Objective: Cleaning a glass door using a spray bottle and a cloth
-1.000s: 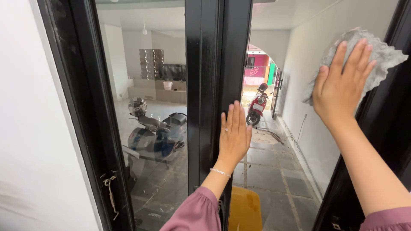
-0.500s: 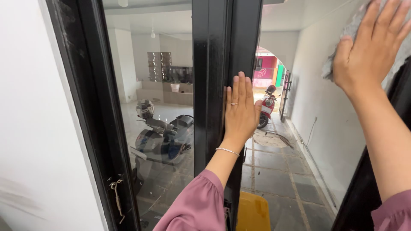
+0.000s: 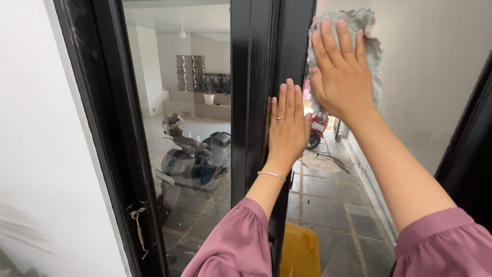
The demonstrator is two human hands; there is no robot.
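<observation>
Right hand (image 3: 342,77) presses the grey cloth (image 3: 370,48) flat-fingered against the upper glass pane (image 3: 435,92), lower glass unwiped, while left hand (image 3: 288,128) braces open-palmed on the black frame (image 3: 251,102).

You have one view only, from the camera on your head, so no second view shares any of the scene. It looks forward and slightly down along your own forearms, facing the black centre post (image 3: 256,102) of a glazed frame from close range. Left of the post, a glass pane (image 3: 174,128) fills the picture as far as the black side frame (image 3: 102,128) and a white wall (image 3: 41,154). Right of the post, the view runs through to a tiled floor (image 3: 328,205) well beyond. Your sleeves cut the bottom edge below the post.
</observation>
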